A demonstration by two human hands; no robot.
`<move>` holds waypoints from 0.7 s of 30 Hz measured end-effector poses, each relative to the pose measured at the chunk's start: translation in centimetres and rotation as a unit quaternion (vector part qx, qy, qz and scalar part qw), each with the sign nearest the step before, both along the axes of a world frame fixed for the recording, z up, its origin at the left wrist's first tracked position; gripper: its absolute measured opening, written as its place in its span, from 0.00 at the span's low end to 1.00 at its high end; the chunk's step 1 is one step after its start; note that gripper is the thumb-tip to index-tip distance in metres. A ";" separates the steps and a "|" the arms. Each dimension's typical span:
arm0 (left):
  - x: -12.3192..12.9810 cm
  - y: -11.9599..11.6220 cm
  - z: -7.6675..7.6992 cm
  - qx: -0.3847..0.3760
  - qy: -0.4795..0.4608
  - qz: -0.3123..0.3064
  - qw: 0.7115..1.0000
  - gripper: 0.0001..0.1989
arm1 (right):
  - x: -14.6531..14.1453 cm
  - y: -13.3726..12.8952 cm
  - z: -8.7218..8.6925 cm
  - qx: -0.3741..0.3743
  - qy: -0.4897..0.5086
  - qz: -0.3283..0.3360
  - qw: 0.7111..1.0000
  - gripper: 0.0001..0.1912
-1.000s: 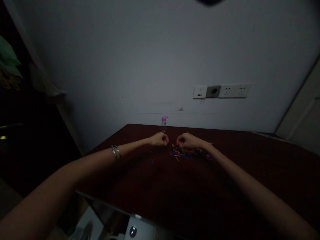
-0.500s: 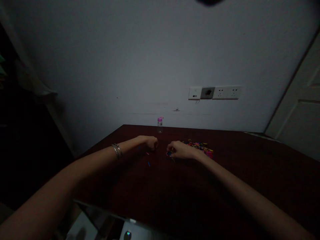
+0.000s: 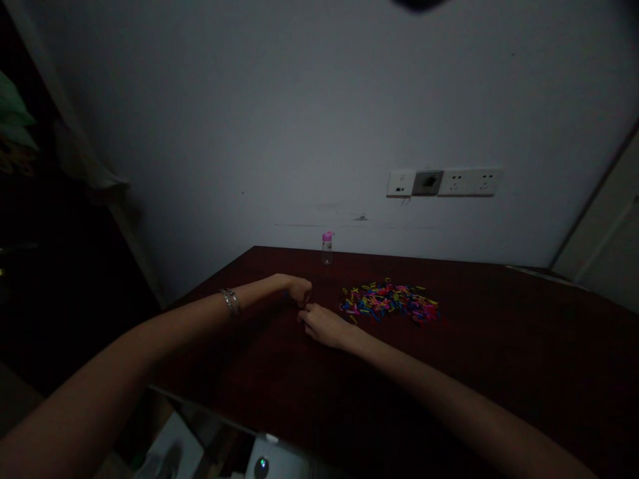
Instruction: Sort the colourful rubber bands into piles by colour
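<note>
My left hand (image 3: 299, 291) rests in a loose fist on the dark red-brown table, a patterned silver bracelet on its wrist. What its fingers hold, if anything, is hidden. Just in front of it, my right hand (image 3: 322, 324) reaches in from the right with fingers bent down and pinched at the tabletop. Its fingertips are partly hidden, and I cannot make out anything between them. Right of both hands lies a spread pile of small colourful bands (image 3: 389, 301) in yellow, pink, blue, red and black, some of them looped. A speck of blue shows beside my left hand.
A small clear bottle with a pink cap (image 3: 327, 248) stands at the table's back edge by the wall. Sockets and switches (image 3: 444, 182) are set in the wall above. Below the table's front edge is a white object with a small light (image 3: 262, 464).
My right hand has moved left from the pile to beside my left hand, uncovering more of the pile. It now covers where a small blue piece lay. The view has shifted slightly.
</note>
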State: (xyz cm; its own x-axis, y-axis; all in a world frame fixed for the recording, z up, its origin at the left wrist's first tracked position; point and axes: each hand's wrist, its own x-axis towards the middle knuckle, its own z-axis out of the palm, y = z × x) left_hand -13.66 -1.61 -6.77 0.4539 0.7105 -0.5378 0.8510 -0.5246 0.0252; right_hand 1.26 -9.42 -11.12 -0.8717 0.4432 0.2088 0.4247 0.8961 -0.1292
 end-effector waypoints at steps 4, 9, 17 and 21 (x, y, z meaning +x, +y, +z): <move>1.4 1.0 0.0 -0.001 -0.049 0.004 0.999 0.10 | 1.6 0.7 0.1 -0.014 0.011 0.012 1.000 0.13; 5.3 2.3 0.6 0.121 -0.280 0.007 0.952 0.09 | 6.5 3.1 2.3 -0.027 0.051 -0.044 0.997 0.13; 6.0 2.6 1.6 0.193 -0.172 0.055 0.964 0.12 | 16.8 7.8 4.7 -0.024 0.047 -0.194 0.980 0.14; 1.3 2.0 1.8 0.175 -0.042 0.191 0.965 0.12 | 19.1 9.0 3.5 -0.034 0.033 -0.223 0.974 0.13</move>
State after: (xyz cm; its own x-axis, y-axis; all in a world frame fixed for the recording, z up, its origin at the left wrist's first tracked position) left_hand -12.34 0.38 -4.96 0.1549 0.9660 -0.2069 0.9865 -0.1625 -0.0204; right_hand 20.35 -0.38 -7.60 -0.5757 0.7889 0.2148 0.7576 0.6135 -0.2227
